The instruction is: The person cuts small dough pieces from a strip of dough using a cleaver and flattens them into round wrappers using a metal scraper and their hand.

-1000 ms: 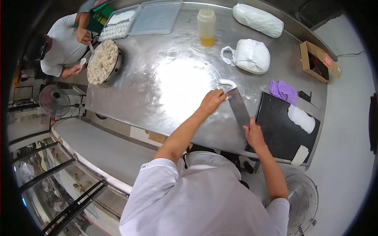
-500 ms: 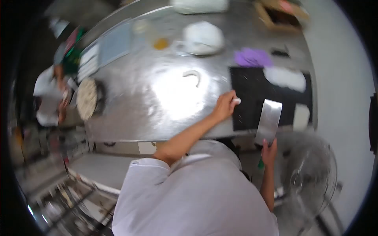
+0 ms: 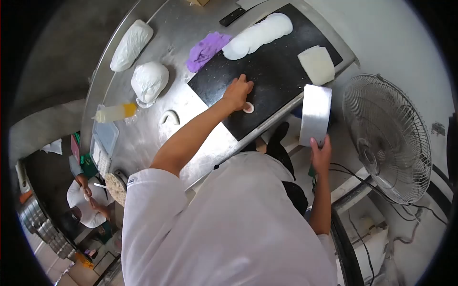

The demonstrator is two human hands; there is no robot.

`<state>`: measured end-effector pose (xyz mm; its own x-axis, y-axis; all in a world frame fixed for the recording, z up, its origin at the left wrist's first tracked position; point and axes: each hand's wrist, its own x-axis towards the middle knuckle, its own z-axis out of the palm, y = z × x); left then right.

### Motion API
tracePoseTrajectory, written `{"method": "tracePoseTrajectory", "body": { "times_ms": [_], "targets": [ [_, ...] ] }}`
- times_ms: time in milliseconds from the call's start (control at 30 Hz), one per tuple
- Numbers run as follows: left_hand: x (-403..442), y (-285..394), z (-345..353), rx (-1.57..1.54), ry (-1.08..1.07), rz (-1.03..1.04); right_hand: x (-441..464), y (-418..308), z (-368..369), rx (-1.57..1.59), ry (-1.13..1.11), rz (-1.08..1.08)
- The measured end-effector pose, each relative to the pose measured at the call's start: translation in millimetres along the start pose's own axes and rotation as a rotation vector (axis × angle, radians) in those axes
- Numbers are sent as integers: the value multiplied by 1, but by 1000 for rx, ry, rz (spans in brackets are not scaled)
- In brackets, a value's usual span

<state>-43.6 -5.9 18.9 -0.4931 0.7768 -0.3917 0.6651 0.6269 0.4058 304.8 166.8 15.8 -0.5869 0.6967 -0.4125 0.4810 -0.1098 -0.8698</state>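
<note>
My left hand (image 3: 238, 93) reaches over the black board (image 3: 272, 86) with its fingers extended. Beside the base of that hand lies a small round white dough piece (image 3: 248, 107); whether the hand touches it I cannot tell. My right hand (image 3: 321, 155) grips a cleaver (image 3: 315, 114) by its green handle, its wide blade raised off the board's near edge. Thin white dough rounds (image 3: 257, 35) overlap in a row on the board's far side. A curved strip of dough (image 3: 169, 116) rests on the steel table (image 3: 193, 126).
A folded white cloth (image 3: 317, 65) sits at the board's right end, a purple cloth (image 3: 207, 50) at its left. White bagged bundles (image 3: 150, 82) and a squeeze bottle (image 3: 116, 113) stand further left. A fan (image 3: 386, 138) is at right; a co-worker (image 3: 90, 200) works lower left.
The view has turned and shifted toward the board. My left hand has moved from the board's left edge onto it, and the white dough piece now shows beside the hand. The cleaver stays in my right hand.
</note>
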Motion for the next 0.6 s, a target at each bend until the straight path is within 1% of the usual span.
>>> {"method": "tracePoseTrajectory", "body": {
  "times_ms": [33, 67, 100, 133, 167, 200, 233, 300, 333, 367, 400, 433, 467, 500, 533, 567, 600],
  "targets": [
    [3, 5, -7, 16, 5, 9, 12, -18, -1, 53, -49, -2],
    [10, 12, -16, -34, -59, -12, 27, -31, -3, 45, -76, -50],
    [18, 18, -20, -90, -128, -36, 40, -47, -4, 49, -67, -52],
    [30, 22, -10, -287, -27, -136, 54, -65, -2, 93, -61, -51],
    [35, 24, 14, -293, -33, -144, 69, -76, 3, 133, -63, -42],
    [34, 27, 48, -147, 224, -47, 86, -78, 6, 180, -47, -107],
    [32, 31, 66, 3, 482, 53, 100, -79, 10, 176, -56, -104],
    [27, 36, 57, 106, 236, 128, 139, -76, 17, 237, 66, -154],
    [29, 34, 59, 129, 220, 91, 157, -57, 19, 266, 71, -161],
    [17, 37, 58, 110, 197, 80, 168, -15, 18, 250, 64, -135],
    [12, 39, 48, 93, 141, 106, 190, 29, 17, -83, 133, -149],
    [20, 38, 38, 83, 110, 137, 220, 43, 20, -411, 204, -192],
    [21, 36, 43, 41, 147, 130, 223, 34, 20, -529, 333, -431],
    [21, 36, 42, 32, 145, 117, 218, 4, 20, -536, 317, -430],
    [21, 38, 41, 22, 147, 147, 208, -47, 23, -405, 292, -199],
    [18, 39, 41, 9, 145, 179, 200, -75, 25, -278, 267, 38],
    [16, 39, 44, -25, 182, 185, 203, -69, 21, -179, 288, -28]
  ]
}}
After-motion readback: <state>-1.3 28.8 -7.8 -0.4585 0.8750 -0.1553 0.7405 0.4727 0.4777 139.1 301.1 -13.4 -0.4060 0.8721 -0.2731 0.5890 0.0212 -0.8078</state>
